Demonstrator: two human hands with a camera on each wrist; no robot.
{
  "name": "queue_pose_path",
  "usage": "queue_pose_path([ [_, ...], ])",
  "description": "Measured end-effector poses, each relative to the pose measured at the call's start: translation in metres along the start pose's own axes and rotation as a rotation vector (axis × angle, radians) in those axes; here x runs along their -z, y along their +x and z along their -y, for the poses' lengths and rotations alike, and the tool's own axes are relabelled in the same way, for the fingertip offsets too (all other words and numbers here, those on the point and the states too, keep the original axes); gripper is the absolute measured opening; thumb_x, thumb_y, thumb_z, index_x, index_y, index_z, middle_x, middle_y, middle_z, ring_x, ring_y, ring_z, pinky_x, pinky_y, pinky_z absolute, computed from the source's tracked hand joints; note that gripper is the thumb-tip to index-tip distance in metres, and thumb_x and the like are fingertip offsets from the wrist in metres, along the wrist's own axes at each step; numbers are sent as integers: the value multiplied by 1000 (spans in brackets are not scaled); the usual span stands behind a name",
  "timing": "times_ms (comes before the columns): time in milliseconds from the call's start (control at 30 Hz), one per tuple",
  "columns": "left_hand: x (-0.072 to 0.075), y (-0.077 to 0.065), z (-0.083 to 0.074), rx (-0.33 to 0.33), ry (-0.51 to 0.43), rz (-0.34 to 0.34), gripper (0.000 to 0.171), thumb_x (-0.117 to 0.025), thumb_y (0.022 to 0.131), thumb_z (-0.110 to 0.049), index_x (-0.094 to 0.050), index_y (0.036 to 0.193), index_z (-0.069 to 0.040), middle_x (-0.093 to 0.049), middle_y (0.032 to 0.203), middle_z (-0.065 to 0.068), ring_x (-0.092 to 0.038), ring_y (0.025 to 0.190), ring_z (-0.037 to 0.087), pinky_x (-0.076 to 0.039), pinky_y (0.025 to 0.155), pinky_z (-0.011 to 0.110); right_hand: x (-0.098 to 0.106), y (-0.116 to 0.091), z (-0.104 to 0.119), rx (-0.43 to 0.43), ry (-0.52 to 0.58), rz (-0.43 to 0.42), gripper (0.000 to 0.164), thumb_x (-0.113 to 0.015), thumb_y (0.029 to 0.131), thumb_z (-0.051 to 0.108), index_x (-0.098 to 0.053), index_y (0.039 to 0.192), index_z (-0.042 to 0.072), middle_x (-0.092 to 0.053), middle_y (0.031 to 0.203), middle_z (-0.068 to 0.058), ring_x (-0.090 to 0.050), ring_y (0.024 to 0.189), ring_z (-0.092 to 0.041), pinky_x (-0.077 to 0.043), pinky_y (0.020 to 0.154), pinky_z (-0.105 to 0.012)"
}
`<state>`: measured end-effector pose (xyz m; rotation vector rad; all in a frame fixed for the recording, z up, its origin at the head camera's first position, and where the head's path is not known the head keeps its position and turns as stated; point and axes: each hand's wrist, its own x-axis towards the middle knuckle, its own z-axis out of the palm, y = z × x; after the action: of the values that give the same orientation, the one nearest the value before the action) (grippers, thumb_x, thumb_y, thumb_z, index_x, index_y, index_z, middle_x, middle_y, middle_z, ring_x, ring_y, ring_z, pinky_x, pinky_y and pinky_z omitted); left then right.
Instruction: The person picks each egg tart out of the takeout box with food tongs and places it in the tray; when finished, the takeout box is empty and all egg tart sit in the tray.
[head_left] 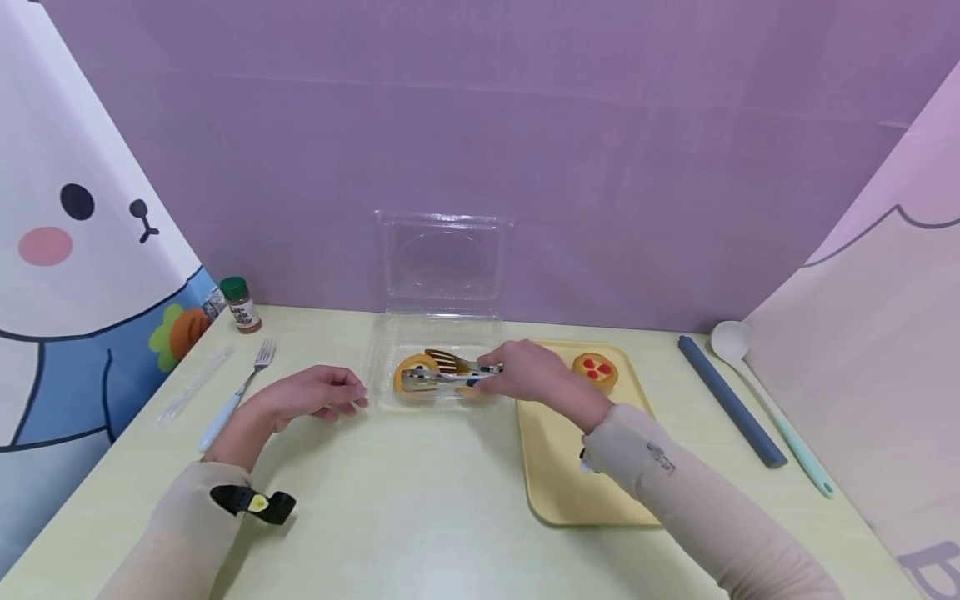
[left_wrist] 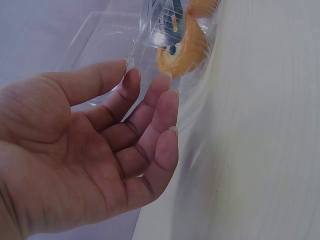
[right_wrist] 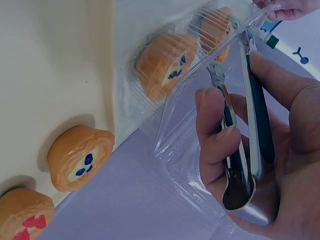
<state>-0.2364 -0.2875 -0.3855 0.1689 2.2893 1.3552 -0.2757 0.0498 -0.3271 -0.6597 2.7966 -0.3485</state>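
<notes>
The right hand [head_left: 534,379] grips metal tongs [head_left: 442,372] whose tips reach a cake roll [head_left: 415,372] inside the clear clamshell box [head_left: 441,333] at the desk's [head_left: 420,517] far middle edge, while the left hand [head_left: 315,396], fingers relaxed, touches the box's left wall.

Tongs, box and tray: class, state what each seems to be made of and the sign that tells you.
Tongs: likely polished steel, mirror-bright, with dark grip sleeves. Box: thin clear plastic, see-through with moulded ridges and glare. Tray: probably matt plastic, even pale yellow with rounded rim.
</notes>
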Motion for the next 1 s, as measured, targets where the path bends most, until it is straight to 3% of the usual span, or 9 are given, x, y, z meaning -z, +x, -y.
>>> queue_pose_path([
  [400, 0, 0, 3, -6, 0, 5, 34, -56, 103, -30, -59, 120, -1, -66, 125, 16, -63, 108, 21, -52, 87, 36, -2, 8, 2, 31, -19, 29, 48, -70, 91, 44, -64, 135, 27, -61, 141, 0, -58, 130, -28, -51, 96, -46],
  [733, 0, 2, 4, -12, -5, 4, 34, -56, 103, -30, -59, 120, -1, -67, 124, 15, -64, 107, 20, -53, 86, 36, -5, 13, 8, 108, -67, 6, 43, -70, 92, 40, -67, 132, 25, -66, 135, 1, -65, 118, -26, -54, 77, -39],
  [867, 1, 1, 4, -16, -9, 7, 35, -56, 103, -30, -59, 121, 0, -67, 124, 15, -64, 107, 20, -53, 86, 36, -5, 14, 12, 107, -78, -3, 42, -70, 92, 40, -67, 132, 27, -67, 134, 0, -67, 96, -19, -47, 62, -34],
  [1000, 1, 0, 4, -13, -9, 7, 35, -56, 103, -30, -59, 121, 0, -67, 124, 15, -63, 106, 20, -53, 86, 36, -6, 15, 14, 94, -85, -19, 41, -71, 91, 40, -67, 131, 29, -68, 133, 0, -57, 77, -15, -39, 53, -31],
])
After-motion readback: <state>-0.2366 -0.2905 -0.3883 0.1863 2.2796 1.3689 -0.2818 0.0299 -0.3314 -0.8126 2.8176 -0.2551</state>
